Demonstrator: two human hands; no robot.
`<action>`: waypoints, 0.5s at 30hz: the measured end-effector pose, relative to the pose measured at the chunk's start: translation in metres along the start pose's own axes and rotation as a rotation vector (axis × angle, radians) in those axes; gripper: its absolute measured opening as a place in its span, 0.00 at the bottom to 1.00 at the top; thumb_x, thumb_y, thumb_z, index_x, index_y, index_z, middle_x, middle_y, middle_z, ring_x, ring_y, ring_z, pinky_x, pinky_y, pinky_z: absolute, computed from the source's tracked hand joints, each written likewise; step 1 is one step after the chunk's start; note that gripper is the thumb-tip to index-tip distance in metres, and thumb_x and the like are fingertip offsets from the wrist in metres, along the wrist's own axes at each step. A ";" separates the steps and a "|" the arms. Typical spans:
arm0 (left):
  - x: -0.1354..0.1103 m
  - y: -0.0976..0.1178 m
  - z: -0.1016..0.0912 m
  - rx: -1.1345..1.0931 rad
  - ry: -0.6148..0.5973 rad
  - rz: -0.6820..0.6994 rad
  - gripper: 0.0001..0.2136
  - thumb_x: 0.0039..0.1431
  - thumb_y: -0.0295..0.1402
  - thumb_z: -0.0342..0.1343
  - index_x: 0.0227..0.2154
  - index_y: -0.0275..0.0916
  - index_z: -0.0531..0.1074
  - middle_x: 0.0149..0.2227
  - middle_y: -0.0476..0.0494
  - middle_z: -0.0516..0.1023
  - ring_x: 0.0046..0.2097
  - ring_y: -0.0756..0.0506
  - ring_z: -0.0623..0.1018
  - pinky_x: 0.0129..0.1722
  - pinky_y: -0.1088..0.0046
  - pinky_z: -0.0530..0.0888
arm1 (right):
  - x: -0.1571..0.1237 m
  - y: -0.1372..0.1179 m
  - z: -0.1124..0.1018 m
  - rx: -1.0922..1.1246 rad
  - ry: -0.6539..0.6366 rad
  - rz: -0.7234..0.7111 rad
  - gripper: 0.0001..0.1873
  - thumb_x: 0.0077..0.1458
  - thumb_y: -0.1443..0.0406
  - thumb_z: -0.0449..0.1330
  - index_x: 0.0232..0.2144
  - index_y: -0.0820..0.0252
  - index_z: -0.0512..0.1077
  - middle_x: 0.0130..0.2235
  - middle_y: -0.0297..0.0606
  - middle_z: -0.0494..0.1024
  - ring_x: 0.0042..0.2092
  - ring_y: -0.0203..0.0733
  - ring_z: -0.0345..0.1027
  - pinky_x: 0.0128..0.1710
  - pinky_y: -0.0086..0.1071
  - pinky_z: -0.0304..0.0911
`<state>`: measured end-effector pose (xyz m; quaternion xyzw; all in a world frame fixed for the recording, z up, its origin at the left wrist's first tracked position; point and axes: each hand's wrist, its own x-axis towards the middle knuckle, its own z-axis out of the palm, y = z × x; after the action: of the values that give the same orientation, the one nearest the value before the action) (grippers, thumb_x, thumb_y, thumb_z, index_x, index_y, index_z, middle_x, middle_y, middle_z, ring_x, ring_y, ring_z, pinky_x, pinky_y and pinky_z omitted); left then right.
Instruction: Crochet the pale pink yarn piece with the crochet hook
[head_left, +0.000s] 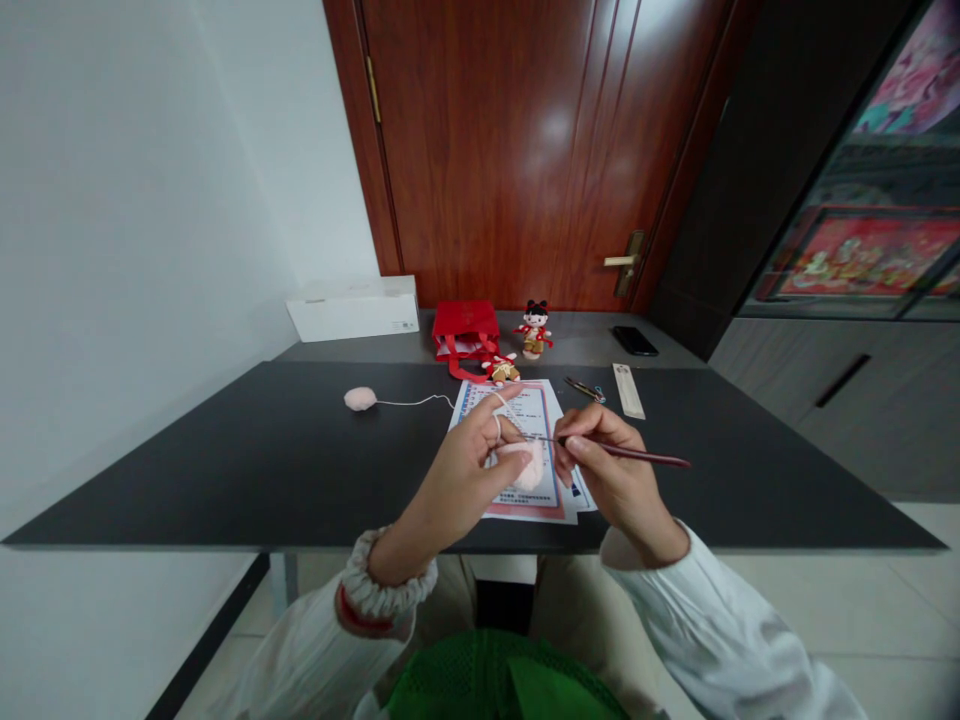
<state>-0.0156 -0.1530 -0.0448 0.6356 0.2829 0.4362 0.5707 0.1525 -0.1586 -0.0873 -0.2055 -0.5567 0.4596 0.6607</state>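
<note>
Between the thumb and fingers of my left hand [472, 462] is a small pale pink crochet piece [529, 468], held above the printed sheets. White yarn loops round the left fingers, with the index finger stretched out. My right hand [611, 465] grips a crochet hook [646, 455] with a dark red handle, its thin tip pointing left and meeting the top edge of the piece. From the sheets, a strand runs left across the table to a pale ball of yarn [361, 399]. The exact stitch at the tip is too small to make out.
Printed sheets [553, 505] lie under my hands on the dark table [315, 480]. Beyond them are a red bag [465, 330], a crocheted doll [534, 330], a second doll piece [502, 369], scissors [586, 389], a white packet [628, 390], a black phone [634, 341] and a white box [356, 310].
</note>
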 end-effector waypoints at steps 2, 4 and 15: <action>0.000 0.001 0.000 0.082 0.018 0.035 0.28 0.53 0.25 0.56 0.59 0.38 0.59 0.28 0.51 0.71 0.30 0.51 0.70 0.33 0.73 0.65 | 0.001 -0.006 -0.005 -0.063 -0.034 0.015 0.06 0.54 0.65 0.62 0.27 0.59 0.69 0.23 0.30 0.70 0.22 0.33 0.62 0.22 0.28 0.57; -0.001 -0.001 0.000 0.145 0.036 0.074 0.28 0.54 0.25 0.55 0.59 0.39 0.59 0.29 0.50 0.71 0.32 0.50 0.71 0.35 0.72 0.66 | 0.001 -0.012 -0.009 -0.128 -0.057 0.009 0.07 0.54 0.66 0.63 0.26 0.59 0.69 0.23 0.30 0.71 0.23 0.33 0.62 0.23 0.29 0.56; -0.002 -0.005 0.002 0.314 0.125 0.163 0.28 0.55 0.25 0.54 0.60 0.42 0.59 0.31 0.50 0.73 0.33 0.49 0.73 0.37 0.72 0.69 | -0.006 -0.030 -0.007 -0.424 -0.046 -0.046 0.08 0.55 0.66 0.61 0.25 0.58 0.68 0.23 0.30 0.68 0.26 0.35 0.59 0.25 0.30 0.54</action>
<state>-0.0141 -0.1544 -0.0498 0.7095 0.3300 0.4699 0.4086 0.1704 -0.1770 -0.0688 -0.3169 -0.6604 0.3216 0.6001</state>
